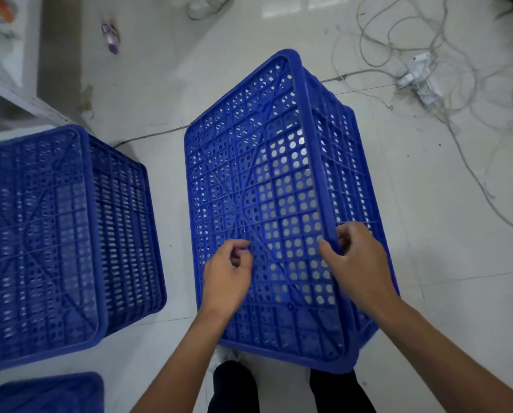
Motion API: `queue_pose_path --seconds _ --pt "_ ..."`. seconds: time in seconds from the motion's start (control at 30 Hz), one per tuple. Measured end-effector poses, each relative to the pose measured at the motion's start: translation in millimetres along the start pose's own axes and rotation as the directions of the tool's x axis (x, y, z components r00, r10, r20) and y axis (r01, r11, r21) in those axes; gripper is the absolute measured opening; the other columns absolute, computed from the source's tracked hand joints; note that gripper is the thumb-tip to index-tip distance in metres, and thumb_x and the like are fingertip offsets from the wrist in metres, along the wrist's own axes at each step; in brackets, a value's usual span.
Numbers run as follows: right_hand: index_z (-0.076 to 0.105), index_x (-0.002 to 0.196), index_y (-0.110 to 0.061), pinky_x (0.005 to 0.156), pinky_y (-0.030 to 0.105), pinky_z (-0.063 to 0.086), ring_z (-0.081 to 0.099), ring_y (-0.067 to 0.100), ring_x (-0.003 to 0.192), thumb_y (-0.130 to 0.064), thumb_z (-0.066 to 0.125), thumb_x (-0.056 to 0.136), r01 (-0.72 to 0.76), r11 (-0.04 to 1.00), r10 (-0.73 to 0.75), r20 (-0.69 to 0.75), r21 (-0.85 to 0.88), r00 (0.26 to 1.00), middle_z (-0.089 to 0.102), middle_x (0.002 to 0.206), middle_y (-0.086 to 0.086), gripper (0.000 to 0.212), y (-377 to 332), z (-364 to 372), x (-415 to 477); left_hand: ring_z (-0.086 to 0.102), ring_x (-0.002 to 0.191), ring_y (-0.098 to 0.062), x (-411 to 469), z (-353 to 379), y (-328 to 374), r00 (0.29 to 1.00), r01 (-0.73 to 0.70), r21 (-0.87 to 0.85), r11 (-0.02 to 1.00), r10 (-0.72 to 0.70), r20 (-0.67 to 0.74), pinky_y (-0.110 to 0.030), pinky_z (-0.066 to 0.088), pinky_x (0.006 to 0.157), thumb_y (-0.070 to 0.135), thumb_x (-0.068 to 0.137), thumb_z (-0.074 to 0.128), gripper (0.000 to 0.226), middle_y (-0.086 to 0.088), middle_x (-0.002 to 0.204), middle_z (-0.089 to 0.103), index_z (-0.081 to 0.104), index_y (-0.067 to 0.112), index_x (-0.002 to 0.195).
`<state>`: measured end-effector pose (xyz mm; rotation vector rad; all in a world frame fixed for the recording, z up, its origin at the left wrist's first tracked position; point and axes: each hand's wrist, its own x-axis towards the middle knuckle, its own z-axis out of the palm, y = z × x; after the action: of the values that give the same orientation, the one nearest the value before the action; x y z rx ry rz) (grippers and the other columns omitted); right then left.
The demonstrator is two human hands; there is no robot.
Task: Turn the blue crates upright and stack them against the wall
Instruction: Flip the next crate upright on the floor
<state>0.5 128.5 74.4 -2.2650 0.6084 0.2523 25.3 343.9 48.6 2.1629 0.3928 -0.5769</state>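
The right hand [355, 260] is gripping the upturned blue crate [267, 186] by its base edge (floor, centre); the left hand [228, 272] is hovering loosely curled, empty, over its perforated base.

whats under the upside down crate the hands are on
Through the holes of the middle crate, only pale floor tile shows. The ribs, the left hand and the right hand cover the rest, so small items cannot be ruled out.

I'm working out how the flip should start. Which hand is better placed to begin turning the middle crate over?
The right hand, probably. It already wraps the raised edge of the upturned middle crate, thumb on the perforated base. The left hand only curls loosely over the base, gripping no edge.
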Motion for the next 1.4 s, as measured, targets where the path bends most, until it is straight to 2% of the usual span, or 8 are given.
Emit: queue_pose_path --seconds 0.07,0.2,0.43,0.73,0.83,0.93,1.13,1.4 --pt "0.05 0.091 -0.024 0.058 0.029 0.046 0.054 0.013 0.068 -0.037 0.063 0.092 0.04 0.999 -0.04 0.021 -0.005 0.999 0.053 0.08 -0.005 0.019 -13 10 -8 0.066 0.077 -0.007 -14 -9 19 0.999 -0.051 -0.088 0.995 0.05 -0.006 -0.016 0.052 0.064 0.027 0.099 0.054 0.015 0.006 0.084 0.071 0.068 0.026 0.103" --pt "0.056 0.101 -0.024 0.068 0.028 0.05 0.057 0.006 0.077 -0.035 0.057 0.096 0.104 0.993 -0.108 0.089 0.052 0.99 0.058 0.09 -0.009 0.013 -38 28 -20 0.064 0.077 -0.006 -33 -22 37 0.988 -0.154 -0.134 0.979 0.155 0.001 -0.015 0.05 0.067 0.038 0.095 0.059 0.013 0.008 0.083 0.069 0.068 0.029 0.096" --pt "0.053 0.13 -0.027 0.082 0.031 0.053 0.058 0.003 0.091 -0.042 0.047 0.1 0.138 0.99 -0.133 0.316 0.006 0.939 0.056 0.112 -0.015 0.034 -69 57 -32 0.06 0.083 -0.005 -32 -49 0 0.981 -0.116 0.101 0.988 0.129 -0.144 -0.024 0.048 0.073 0.058 0.088 0.059 0.029 0.015 0.091 0.059 0.053 0.032 0.099" --pt "0.039 0.14 -0.012 0.09 0.044 0.053 0.054 0.02 0.112 -0.035 0.063 0.091 -0.132 0.99 0.128 -0.088 -0.042 0.988 0.044 0.128 0.004 0.059 -7 82 -14 0.061 0.088 -0.024 14 -131 -91 0.96 0.18 0.093 0.979 -0.154 -0.233 -0.038 0.049 0.08 0.034 0.1 0.051 0.034 0.0 0.094 0.061 0.052 0.009 0.124" --pt "0.04 0.14 -0.009 0.092 0.045 0.052 0.056 0.023 0.112 -0.051 0.065 0.087 -0.236 0.971 0.235 -0.008 -0.035 0.972 0.046 0.13 0.008 0.072 5 100 -12 0.063 0.092 -0.027 27 -141 -120 0.961 0.235 0.137 0.962 -0.209 -0.18 -0.036 0.048 0.078 0.033 0.1 0.052 0.037 -0.004 0.101 0.062 0.047 0.008 0.128" --pt "0.052 0.124 -0.013 0.081 0.04 0.055 0.065 0.02 0.095 -0.064 0.06 0.084 -0.411 0.904 0.377 0.232 0.12 0.897 0.063 0.113 0.004 0.065 3 118 -13 0.064 0.092 -0.03 35 -137 -142 0.97 0.226 0.274 0.935 -0.19 -0.15 -0.04 0.052 0.077 0.03 0.1 0.052 0.037 -0.012 0.108 0.064 0.043 0.007 0.129" --pt "0.07 0.098 -0.009 0.07 0.053 0.061 0.074 0.034 0.071 -0.064 0.067 0.078 -0.578 0.744 0.464 0.362 0.337 0.808 0.076 0.081 0.012 0.059 0 121 -5 0.061 0.103 -0.029 42 -129 -153 0.975 0.201 0.258 0.945 -0.166 -0.149 -0.041 0.052 0.086 0.025 0.101 0.049 0.038 -0.013 0.119 0.061 0.039 0.008 0.133" --pt "0.072 0.09 0.004 0.067 0.046 0.063 0.073 0.028 0.06 -0.071 0.069 0.071 -0.57 0.743 0.507 0.26 0.35 0.822 0.075 0.068 0.01 0.077 -3 117 -6 0.054 0.128 -0.025 6 -125 -152 0.991 0.105 0.268 0.958 -0.079 -0.108 -0.044 0.048 0.103 0.027 0.103 0.042 0.052 -0.003 0.147 0.047 0.028 0.019 0.154"
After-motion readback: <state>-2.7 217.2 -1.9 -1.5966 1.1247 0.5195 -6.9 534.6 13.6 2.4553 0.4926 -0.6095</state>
